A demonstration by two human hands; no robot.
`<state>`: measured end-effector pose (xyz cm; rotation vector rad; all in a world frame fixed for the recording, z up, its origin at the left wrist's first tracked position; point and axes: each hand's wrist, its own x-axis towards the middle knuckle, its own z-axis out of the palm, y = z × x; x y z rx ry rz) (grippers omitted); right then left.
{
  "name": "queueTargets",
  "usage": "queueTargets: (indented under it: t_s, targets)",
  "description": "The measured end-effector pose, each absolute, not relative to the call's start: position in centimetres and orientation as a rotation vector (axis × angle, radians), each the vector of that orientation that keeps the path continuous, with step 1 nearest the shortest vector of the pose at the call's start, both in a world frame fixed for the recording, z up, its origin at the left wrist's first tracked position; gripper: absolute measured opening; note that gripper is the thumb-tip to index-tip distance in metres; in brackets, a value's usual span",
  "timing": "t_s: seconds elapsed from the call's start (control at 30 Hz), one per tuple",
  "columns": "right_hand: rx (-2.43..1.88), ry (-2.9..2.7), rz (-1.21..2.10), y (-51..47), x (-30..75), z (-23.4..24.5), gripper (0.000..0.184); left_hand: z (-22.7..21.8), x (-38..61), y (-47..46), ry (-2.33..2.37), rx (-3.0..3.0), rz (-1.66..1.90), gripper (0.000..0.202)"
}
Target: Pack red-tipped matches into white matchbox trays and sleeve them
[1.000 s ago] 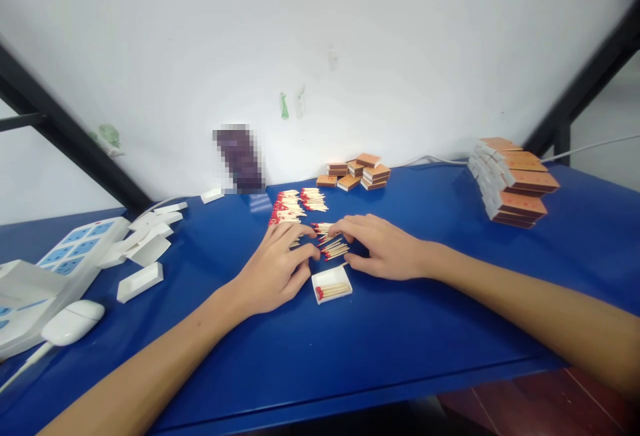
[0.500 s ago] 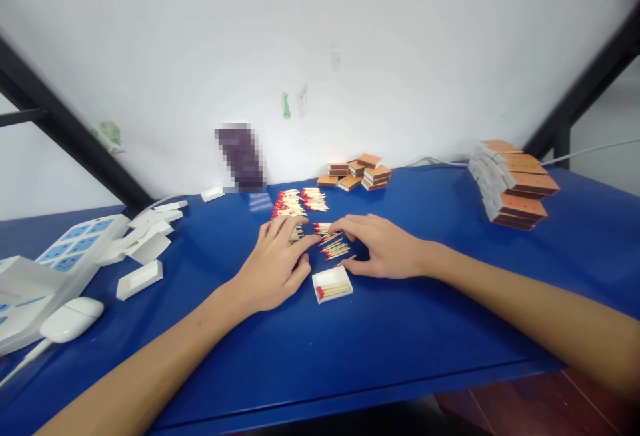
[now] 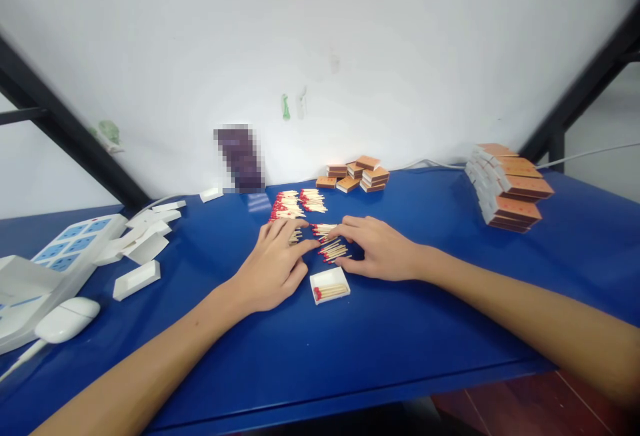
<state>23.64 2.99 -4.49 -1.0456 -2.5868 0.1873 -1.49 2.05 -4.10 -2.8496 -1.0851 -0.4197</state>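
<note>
Red-tipped matches lie in a small loose group on the blue table between my hands. My right hand touches this group from the right, thumb and fingers apart around its ends. On the other side my left hand rests with its fingers spread, the index fingertip by the match heads; it partly covers more matches. Just nearer to me sits a white matchbox tray with several matches along its front side. Larger piles of matches lie beyond my left hand.
Closed matchboxes are stacked by the wall, with a taller matchbox stack at the right. White trays, a power strip and a white plug occupy the left. A pixelated dark object leans on the wall.
My right thumb has moved slightly up and inward against the near edge of the match group, and the matches sit closer together. My left hand has barely moved.
</note>
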Motion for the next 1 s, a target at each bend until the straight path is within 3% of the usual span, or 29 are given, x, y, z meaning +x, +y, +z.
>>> queueTargets:
  t_s: [0.37,0.5,0.7,1.0]
  targets:
    - [-1.013,-2.615,0.205,2.9,23.6,-4.2,0.034,-4.0,-1.3,2.0,-1.029,-2.870,-0.491,0.045]
    - [-1.008,-2.586,0.214,3.0,23.6,-4.4,0.033,-3.8,-1.4,2.0,-0.967,-2.917,-0.601,0.038]
    - [-1.063,-2.539,0.259,3.0,23.3,-4.6,0.021,-3.1,-1.4,1.6,-0.667,-3.007,-0.648,0.029]
    - [-1.076,-2.526,0.267,2.9,23.3,-4.3,0.012,-2.8,-1.1,1.3,-0.649,-3.084,-0.593,0.027]
